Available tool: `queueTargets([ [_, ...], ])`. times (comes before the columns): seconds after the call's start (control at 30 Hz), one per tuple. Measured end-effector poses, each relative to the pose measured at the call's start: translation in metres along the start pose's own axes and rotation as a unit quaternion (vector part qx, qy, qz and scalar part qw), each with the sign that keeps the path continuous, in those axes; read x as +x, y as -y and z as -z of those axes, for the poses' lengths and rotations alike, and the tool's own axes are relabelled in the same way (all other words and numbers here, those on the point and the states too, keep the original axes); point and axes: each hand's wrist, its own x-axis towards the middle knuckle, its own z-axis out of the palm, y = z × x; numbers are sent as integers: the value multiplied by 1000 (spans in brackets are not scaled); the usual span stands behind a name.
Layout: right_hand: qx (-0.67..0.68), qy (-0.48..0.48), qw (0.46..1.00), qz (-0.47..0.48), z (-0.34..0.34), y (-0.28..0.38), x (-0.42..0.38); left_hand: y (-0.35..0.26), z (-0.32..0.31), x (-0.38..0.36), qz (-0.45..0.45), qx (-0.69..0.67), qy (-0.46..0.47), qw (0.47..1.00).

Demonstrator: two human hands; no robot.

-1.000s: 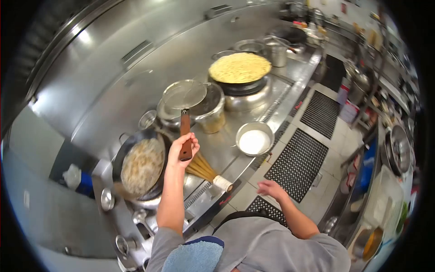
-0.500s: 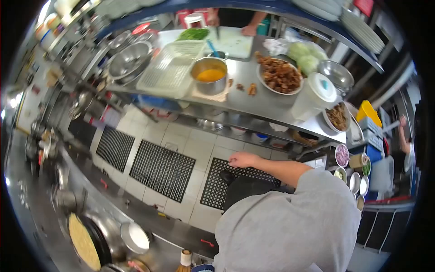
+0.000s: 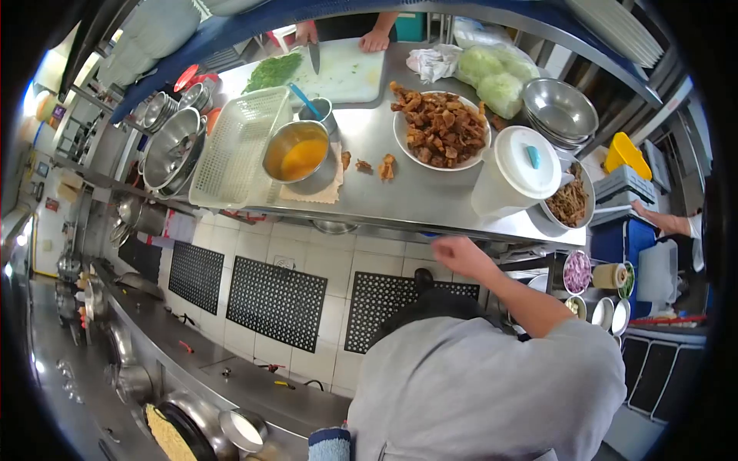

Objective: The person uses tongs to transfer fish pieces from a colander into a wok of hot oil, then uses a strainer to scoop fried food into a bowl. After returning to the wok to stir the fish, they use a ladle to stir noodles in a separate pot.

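Observation:
My right hand [image 3: 455, 253], at the end of a bare forearm, hangs above the floor just short of the steel table [image 3: 369, 192]. Its fingers are curled in and nothing shows in them. On the tabletop beyond it are a plate of browned meat pieces [image 3: 442, 131], a white lidded pitcher [image 3: 526, 173] and a bowl of brown shredded food [image 3: 569, 201]. Farther left stands a steel pot with orange liquid [image 3: 301, 157], touching none of my fingers. My left hand is out of view; a blue-and-white cloth [image 3: 329, 444] shows at the lower edge.
Across the table another person's hand [image 3: 306, 32] grips a knife [image 3: 314, 58] over a cutting board [image 3: 361, 73]. A white plastic basket [image 3: 242, 146] lies beside the pot. Stove pans [image 3: 181, 430] line the lower left. Black mats [image 3: 277, 300] cover the floor. Another person's arm [image 3: 661, 221] is at right.
My right hand has moved right and slightly closer to the table edge. The view has shifted nearer to the table. The other person's knife remains over the board.

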Motion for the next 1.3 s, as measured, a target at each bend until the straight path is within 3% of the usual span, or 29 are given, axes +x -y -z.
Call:
queueTargets([
  [0.07, -66, -72, 994, 52, -15, 4, 57, -48, -45, -27, -54, -72, 130, 987],
  [0.13, -132, -131, 981, 49, -16, 26, 113, -147, -127, -116, -120, -87, 309, 939],
  [0.17, -135, -156, 978, 41, -13, 40, 137, -189, -163, -159, -264, -13, 394, 880],
  [0.23, -156, -148, 976, -41, -6, 56, 177, -240, -236, -243, -262, -138, 618, 728],
  [0.27, -163, -143, 972, -85, -5, 59, 189, -250, -268, -280, -261, -151, 695, 653],
  [0.3, -171, -126, 973, -85, -7, 55, 199, -256, -300, -318, -257, -201, 715, 619],
  [0.4, -207, -98, 970, -81, -3, 39, 217, -271, -380, -394, -478, -218, 604, 599],
  [0.5, -237, -97, 964, -71, -14, 38, 214, -267, -445, -443, -517, -148, 636, 554],
  [0.6, -216, -72, 971, -71, -5, 58, 191, -277, -473, -450, -550, -52, 695, 460],
  [0.63, -200, -87, 973, -77, -1, 66, 182, -273, -484, -452, -563, -80, 676, 468],
  [0.7, -170, -112, 975, -89, 9, 80, 163, -282, -496, -448, -535, -130, 693, 465],
  [0.8, -125, -279, 942, -138, 24, 94, 143, -315, -494, -443, -484, -233, 714, 449],
  [0.9, -71, -473, 868, -130, 33, 72, 144, -363, -489, -455, -427, -334, 727, 420],
  [1.03, -100, -563, 796, -199, 51, 45, 160, -399, -510, -482, -349, -365, 790, 348],
  [1.07, -117, -573, 783, -211, 50, 30, 163, -403, -526, -478, -363, -358, 775, 374],
  [1.13, -132, -551, 790, -233, 55, 24, 161, -394, -569, -458, -475, -342, 727, 359],
  [1.23, -153, -549, 792, -218, 47, 22, 158, -364, -595, -452, -680, -40, 680, 270],
  [1.3, -156, -549, 799, -190, 43, 25, 152, -348, -570, -448, -712, 17, 651, 263],
])
